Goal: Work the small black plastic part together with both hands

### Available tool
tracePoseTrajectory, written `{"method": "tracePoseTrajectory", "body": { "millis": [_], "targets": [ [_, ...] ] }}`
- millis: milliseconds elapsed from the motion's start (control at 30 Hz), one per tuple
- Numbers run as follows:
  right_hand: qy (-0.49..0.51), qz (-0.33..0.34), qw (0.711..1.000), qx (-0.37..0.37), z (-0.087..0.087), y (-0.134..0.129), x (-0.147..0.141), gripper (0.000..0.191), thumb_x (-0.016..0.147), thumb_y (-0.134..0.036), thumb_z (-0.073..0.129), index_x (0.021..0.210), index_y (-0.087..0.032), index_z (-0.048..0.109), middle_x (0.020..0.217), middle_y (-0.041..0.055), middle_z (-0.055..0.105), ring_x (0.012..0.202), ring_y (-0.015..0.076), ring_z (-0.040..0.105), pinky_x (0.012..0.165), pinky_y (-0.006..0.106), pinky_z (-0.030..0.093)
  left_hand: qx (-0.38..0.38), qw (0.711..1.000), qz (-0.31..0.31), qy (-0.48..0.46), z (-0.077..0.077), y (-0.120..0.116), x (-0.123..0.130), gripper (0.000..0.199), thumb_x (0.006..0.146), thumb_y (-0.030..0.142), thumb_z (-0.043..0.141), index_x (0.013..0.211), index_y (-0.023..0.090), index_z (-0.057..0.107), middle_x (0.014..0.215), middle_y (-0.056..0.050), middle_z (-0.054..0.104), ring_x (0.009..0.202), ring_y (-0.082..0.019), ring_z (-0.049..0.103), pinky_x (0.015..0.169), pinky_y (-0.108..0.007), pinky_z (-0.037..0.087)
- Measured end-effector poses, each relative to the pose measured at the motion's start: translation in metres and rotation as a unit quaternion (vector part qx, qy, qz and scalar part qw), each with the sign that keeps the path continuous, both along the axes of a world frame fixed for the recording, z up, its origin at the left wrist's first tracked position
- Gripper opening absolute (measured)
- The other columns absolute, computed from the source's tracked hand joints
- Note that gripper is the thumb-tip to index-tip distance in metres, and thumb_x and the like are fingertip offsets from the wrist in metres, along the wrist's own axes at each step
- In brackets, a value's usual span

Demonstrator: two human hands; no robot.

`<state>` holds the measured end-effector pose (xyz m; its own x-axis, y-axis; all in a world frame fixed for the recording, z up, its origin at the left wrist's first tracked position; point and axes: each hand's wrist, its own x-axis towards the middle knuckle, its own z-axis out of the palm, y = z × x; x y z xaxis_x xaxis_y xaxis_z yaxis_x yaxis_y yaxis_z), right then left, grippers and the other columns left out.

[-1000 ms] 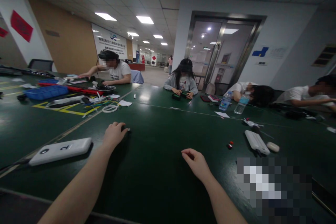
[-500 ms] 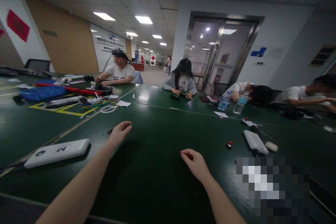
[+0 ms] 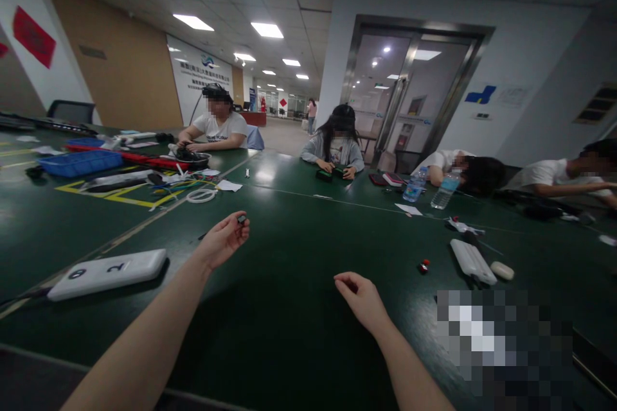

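My left hand (image 3: pixel 224 241) is raised above the dark green table (image 3: pixel 289 257), palm turned upward, pinching a small dark object (image 3: pixel 241 219) at its fingertips. My right hand (image 3: pixel 360 300) rests low with curled fingers, and nothing shows in it. Left of my left hand lies a white rounded device marked 2 (image 3: pixel 107 275). Right of my right hand are a small red-and-black part (image 3: pixel 423 266), a white ridged device (image 3: pixel 472 261) and a white oval object (image 3: pixel 502 270).
Wires, a white cable coil (image 3: pixel 201 196) and a blue tray (image 3: pixel 80 164) lie at the far left. Co-workers (image 3: pixel 332 151) sit across the table, handling small items. Water bottles (image 3: pixel 446 189) stand at the right. A pixelated patch (image 3: pixel 504 347) covers the lower right.
My left hand has risen and rotated palm upward, bringing the small dark object into clearer view. My right hand has barely moved. The co-worker at the far left now sits more upright.
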<state>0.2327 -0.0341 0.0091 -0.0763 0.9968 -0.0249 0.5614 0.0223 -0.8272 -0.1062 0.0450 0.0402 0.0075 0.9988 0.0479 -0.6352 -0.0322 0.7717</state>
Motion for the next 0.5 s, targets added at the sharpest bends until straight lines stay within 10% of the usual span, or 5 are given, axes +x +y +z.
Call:
{"method": "tracePoseTrajectory", "body": {
  "millis": [500],
  "targets": [
    [-0.007,0.005,1.000,0.003,-0.001,0.002,0.000,0.023,0.084,-0.030,0.052,0.101,-0.022,0.065,0.099,0.0019,0.066,0.094,0.0179,0.061,0.083,0.032,0.048,-0.078,0.994,0.008,-0.079,0.024,-0.010,0.000,0.029,0.086,0.004,0.034,0.089,0.013,0.061,0.083,-0.011,0.064,0.059,-0.011,0.060,0.049,-0.018,0.051]
  ]
}}
